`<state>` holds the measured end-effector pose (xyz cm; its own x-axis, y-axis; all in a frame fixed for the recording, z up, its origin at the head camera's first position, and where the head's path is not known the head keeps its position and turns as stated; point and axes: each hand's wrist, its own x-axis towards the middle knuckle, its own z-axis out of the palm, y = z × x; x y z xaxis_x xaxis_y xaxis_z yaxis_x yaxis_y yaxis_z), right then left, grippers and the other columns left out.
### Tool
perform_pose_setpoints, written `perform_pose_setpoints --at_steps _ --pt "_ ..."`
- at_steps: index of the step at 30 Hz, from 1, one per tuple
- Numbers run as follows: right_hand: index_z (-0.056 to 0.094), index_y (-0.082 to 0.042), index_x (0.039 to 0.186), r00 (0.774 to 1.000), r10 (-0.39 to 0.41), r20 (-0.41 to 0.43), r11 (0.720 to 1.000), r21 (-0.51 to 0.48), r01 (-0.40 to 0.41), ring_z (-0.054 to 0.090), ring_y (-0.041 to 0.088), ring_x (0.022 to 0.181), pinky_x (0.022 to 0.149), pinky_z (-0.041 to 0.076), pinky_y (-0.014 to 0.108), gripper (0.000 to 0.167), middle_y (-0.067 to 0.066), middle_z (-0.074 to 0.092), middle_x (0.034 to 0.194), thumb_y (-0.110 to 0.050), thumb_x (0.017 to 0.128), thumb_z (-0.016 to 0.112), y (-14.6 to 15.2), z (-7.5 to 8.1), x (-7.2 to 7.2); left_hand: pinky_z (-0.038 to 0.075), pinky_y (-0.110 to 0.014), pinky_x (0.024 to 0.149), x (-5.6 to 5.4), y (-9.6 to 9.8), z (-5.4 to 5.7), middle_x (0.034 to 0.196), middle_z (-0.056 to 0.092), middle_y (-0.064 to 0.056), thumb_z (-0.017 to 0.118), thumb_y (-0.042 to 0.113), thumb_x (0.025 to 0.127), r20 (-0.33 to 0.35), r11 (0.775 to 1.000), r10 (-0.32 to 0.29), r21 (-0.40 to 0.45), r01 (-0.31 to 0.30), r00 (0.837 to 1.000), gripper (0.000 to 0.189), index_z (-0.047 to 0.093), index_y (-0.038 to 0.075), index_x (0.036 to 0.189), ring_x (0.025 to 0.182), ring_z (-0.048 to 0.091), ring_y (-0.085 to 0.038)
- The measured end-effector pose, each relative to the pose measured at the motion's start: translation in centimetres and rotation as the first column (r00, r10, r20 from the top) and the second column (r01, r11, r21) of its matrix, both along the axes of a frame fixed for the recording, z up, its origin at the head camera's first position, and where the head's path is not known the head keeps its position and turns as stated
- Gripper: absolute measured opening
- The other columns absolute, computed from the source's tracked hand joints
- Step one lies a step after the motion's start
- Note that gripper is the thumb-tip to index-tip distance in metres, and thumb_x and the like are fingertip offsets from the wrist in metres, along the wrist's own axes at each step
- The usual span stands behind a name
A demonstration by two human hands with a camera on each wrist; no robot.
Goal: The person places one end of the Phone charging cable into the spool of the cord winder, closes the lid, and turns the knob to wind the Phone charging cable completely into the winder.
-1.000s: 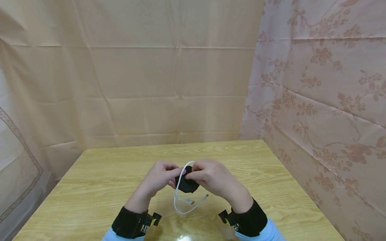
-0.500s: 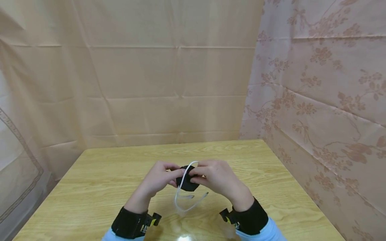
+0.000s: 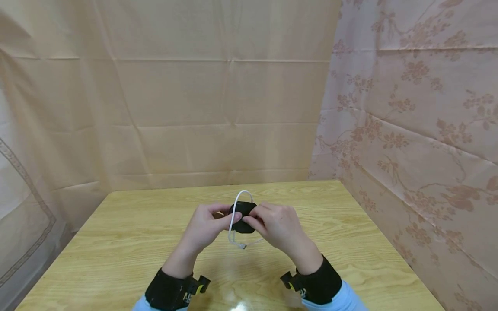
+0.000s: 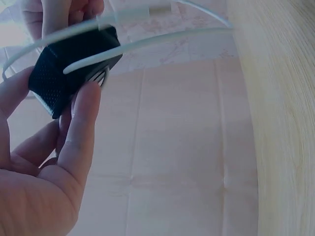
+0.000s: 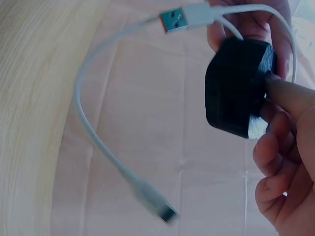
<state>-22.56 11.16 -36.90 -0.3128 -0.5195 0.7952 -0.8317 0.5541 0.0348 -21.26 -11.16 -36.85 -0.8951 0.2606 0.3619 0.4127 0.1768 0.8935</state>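
A small black block with faceted sides [image 3: 245,209] is held above the table by both hands. Its side looks finely textured in the left wrist view, and a patch of white stripes [image 4: 98,75] shows near a fingertip. My left hand [image 3: 208,224] grips its left side between thumb and fingers. My right hand [image 3: 278,224] pinches the right side. A white USB cable [image 3: 235,203] loops over the block and seems to enter it; how it is fixed cannot be told. Its USB-A plug [image 5: 184,18] and smaller, blurred plug [image 5: 156,202] hang free.
A light wood-grain table [image 3: 148,242] lies beneath the hands. Beige cloth [image 3: 175,108] hangs behind it, and floral cloth [image 3: 412,129] on the right. Both wrists wear black bands [image 3: 167,288] with small cameras.
Both hands have raised and tilted the black block. The cable's loop has swung up above it, and its hanging ends sit higher. My right fingers have shifted their hold along the right side.
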Motion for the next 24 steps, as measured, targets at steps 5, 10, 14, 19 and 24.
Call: perform_pose_setpoints --at_steps 5,10,14,19,24 --pt "0.069 -0.015 0.077 0.999 -0.033 0.043 0.999 -0.038 0.035 0.049 0.002 0.051 0.046 0.039 0.016 0.018 -0.007 0.059 0.067 -0.022 0.091 0.078 -0.3 0.0 0.3 0.057 -0.033 0.066 0.2 0.4 0.0 0.095 0.071 -0.006 0.082 0.021 0.089 -0.078 0.998 0.059 0.003 -0.059 0.995 0.019 0.081 0.010 0.104 0.080 0.069 -0.025" --pt "0.067 -0.014 0.073 0.993 -0.058 0.105 0.992 -0.104 0.069 0.048 0.003 0.052 0.046 0.039 0.019 0.019 -0.007 0.057 0.065 -0.015 0.091 0.075 -0.7 -0.3 0.4 0.056 -0.030 0.064 0.2 0.8 -0.2 0.091 0.069 -0.003 0.085 0.022 0.086 -0.192 0.994 0.110 -0.003 -0.112 0.975 0.023 0.081 0.009 0.105 0.080 0.066 -0.022" --pt "0.069 -0.014 0.073 0.966 -0.029 0.257 0.981 -0.176 0.077 0.044 0.001 0.051 0.046 0.037 0.020 0.021 -0.010 0.053 0.062 -0.010 0.093 0.072 -1.0 -0.3 0.6 0.057 -0.029 0.062 0.3 1.1 -0.3 0.090 0.067 -0.002 0.086 0.023 0.085 -0.262 0.989 0.142 0.004 -0.146 0.955 0.028 0.080 0.008 0.107 0.076 0.066 -0.018" --pt "0.073 -0.010 0.077 0.875 0.054 0.481 0.955 -0.281 0.096 0.036 0.001 0.046 0.042 0.032 0.022 0.024 -0.012 0.044 0.056 -0.008 0.099 0.065 -1.2 -0.1 0.7 0.059 -0.028 0.062 0.2 1.4 -0.6 0.090 0.066 -0.003 0.087 0.018 0.083 -0.386 0.984 0.171 0.011 -0.180 0.907 0.027 0.080 0.006 0.106 0.073 0.068 -0.014" --pt "0.066 -0.007 0.073 0.704 0.196 0.683 0.909 -0.396 0.131 0.041 0.006 0.042 0.040 0.032 0.023 0.032 -0.006 0.046 0.053 -0.011 0.103 0.059 -1.4 0.0 0.6 0.059 -0.026 0.065 -0.1 1.6 -1.0 0.090 0.065 -0.002 0.087 0.012 0.082 -0.475 0.980 0.186 0.027 -0.197 0.860 0.028 0.079 0.004 0.108 0.078 0.068 -0.014"
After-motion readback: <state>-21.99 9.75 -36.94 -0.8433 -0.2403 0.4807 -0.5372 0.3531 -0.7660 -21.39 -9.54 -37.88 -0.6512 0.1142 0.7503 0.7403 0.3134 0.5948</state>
